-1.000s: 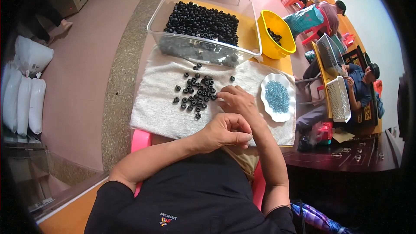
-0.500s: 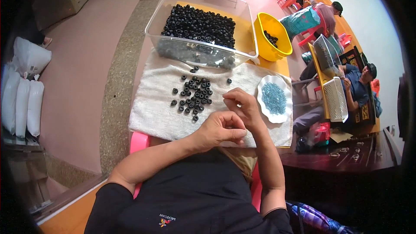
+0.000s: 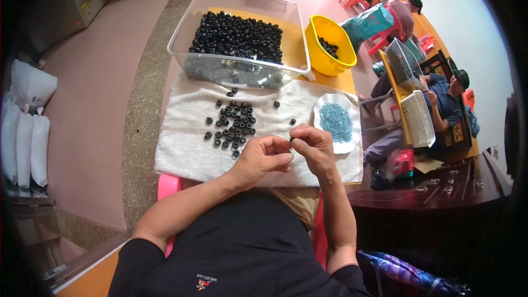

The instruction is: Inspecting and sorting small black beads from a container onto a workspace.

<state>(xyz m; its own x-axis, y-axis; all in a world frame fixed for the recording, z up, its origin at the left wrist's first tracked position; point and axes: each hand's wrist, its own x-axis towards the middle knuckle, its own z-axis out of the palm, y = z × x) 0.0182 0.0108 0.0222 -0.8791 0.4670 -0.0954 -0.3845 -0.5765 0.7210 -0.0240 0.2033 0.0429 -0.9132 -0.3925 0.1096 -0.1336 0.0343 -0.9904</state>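
Note:
My right hand (image 3: 314, 149) is closed, thumb against forefinger, on a small black ring-shaped piece (image 3: 291, 139); only a dark bit of it shows. Just left of it my left hand (image 3: 258, 159) has thumb and fingers pinched together; what they hold, if anything, is too small to make out. Both hands are over the front of a white towel (image 3: 181, 143). Beyond the right hand lies a single black piece (image 3: 293, 121), apart from the fingers. Many more black ring-shaped pieces (image 3: 236, 124) lie loosely grouped beyond the left hand.
A clear plastic tub (image 3: 181, 30) of black pieces stands at the back. Right of it is a yellow basin (image 3: 344, 55) with some more. A white scalloped dish (image 3: 346, 147) holds tiny clear-blue pieces (image 3: 335, 122). At another table on the right sits a person (image 3: 448, 99).
My right hand has closed at the fingertips and come up beside my left hand's fingertips. A black piece beyond it now shows. The whole view has shifted slightly.

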